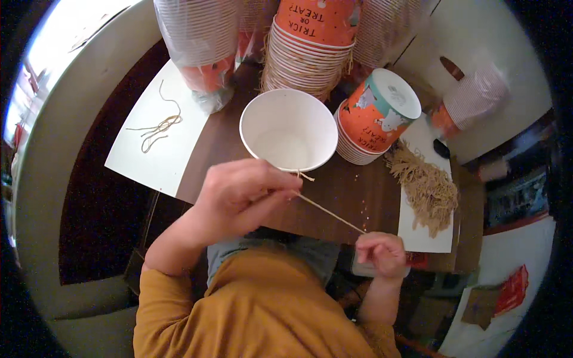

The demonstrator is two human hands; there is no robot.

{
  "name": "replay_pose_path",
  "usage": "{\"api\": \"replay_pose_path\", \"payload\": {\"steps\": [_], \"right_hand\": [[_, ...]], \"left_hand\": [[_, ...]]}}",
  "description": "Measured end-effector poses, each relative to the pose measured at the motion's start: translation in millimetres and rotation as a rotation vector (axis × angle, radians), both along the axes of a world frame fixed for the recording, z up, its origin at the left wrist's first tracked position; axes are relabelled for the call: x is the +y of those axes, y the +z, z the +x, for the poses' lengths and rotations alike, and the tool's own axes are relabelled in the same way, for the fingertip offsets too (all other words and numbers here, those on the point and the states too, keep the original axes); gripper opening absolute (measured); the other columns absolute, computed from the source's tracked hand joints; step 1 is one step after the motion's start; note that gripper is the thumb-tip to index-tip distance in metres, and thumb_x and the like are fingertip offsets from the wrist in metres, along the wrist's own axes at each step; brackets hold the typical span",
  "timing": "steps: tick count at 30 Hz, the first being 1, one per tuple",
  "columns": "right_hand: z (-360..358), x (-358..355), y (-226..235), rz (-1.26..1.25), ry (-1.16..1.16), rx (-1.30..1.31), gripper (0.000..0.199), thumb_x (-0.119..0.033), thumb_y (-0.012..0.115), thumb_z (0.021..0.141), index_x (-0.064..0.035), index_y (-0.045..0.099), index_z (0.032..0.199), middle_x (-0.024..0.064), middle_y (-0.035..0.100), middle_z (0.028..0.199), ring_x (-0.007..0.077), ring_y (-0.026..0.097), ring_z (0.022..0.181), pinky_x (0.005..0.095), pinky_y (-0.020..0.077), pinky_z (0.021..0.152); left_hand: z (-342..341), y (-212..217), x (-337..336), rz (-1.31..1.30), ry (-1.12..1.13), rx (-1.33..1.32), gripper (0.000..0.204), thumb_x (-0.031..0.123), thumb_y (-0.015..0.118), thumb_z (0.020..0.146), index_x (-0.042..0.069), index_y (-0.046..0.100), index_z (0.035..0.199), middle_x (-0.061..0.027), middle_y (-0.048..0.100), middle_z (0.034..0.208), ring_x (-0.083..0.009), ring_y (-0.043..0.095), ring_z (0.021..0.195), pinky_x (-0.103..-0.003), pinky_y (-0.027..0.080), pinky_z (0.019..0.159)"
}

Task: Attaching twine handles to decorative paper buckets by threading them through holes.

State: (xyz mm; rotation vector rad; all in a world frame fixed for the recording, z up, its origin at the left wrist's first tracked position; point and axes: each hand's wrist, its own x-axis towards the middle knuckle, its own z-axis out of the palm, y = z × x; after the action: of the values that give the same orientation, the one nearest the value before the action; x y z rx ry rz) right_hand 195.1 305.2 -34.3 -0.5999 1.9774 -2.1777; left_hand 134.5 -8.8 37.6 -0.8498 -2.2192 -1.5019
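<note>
A white paper bucket [289, 119] stands on the brown table in front of me, its open mouth showing the bare inside. A tan piece of twine [331, 213] is at its near rim, with a short knot-like end [306, 176] sticking out there. My left hand [248, 194] pinches the twine close to that rim, its fingertips together. Lower right, my right hand [381, 253] is closed on the other end, and the twine runs straight and taut between both hands. Whether the twine passes through the bucket's wall is hidden by my left fingers.
Behind stand a tall stack of orange buckets [316, 27] and plastic-wrapped stacks [200, 36]. An upside-down orange bucket stack [379, 113] sits right of the white one. A heap of cut twine [427, 188] lies at right; loose strands [160, 126] rest on white board [185, 128] at left.
</note>
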Motion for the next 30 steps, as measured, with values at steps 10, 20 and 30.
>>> {"api": "replay_pose_path", "payload": {"steps": [10, 20, 30], "right_hand": [[-52, -36, 84, -0.029, 0.229, -0.558, 0.036, -0.029, 0.042, 0.095, 0.0010, 0.062, 0.093, 0.0075, 0.060, 0.072, 0.0126, 0.055, 0.060, 0.0249, 0.0442, 0.056], [-51, -99, 37, -0.783, 0.125, -0.558, 0.043, -0.033, 0.038, 0.097, 0.0031, 0.054, 0.114, 0.0170, 0.061, 0.109, 0.0283, 0.059, 0.102, 0.0409, 0.0432, 0.095], [-43, -103, 38, -0.541, 0.023, -0.498, 0.038, -0.028, 0.040, 0.097, 0.0035, 0.058, 0.109, 0.0149, 0.062, 0.108, 0.0251, 0.058, 0.102, 0.0357, 0.0434, 0.092]], "left_hand": [[14, 21, 12, -0.200, -0.010, 0.074, 0.051, 0.017, 0.079, 0.066, 0.007, 0.062, 0.112, -0.0148, 0.057, 0.111, -0.0277, 0.059, 0.096, -0.034, 0.051, 0.076], [26, -45, 50, -0.158, 0.180, 0.319, 0.031, 0.015, 0.077, 0.064, 0.005, 0.062, 0.090, -0.0059, 0.059, 0.081, -0.0197, 0.057, 0.067, -0.030, 0.044, 0.058], [16, -43, 45, -0.222, 0.070, 0.307, 0.021, 0.005, 0.071, 0.066, 0.005, 0.060, 0.084, -0.0055, 0.057, 0.079, -0.0208, 0.057, 0.066, -0.032, 0.045, 0.061]]}}
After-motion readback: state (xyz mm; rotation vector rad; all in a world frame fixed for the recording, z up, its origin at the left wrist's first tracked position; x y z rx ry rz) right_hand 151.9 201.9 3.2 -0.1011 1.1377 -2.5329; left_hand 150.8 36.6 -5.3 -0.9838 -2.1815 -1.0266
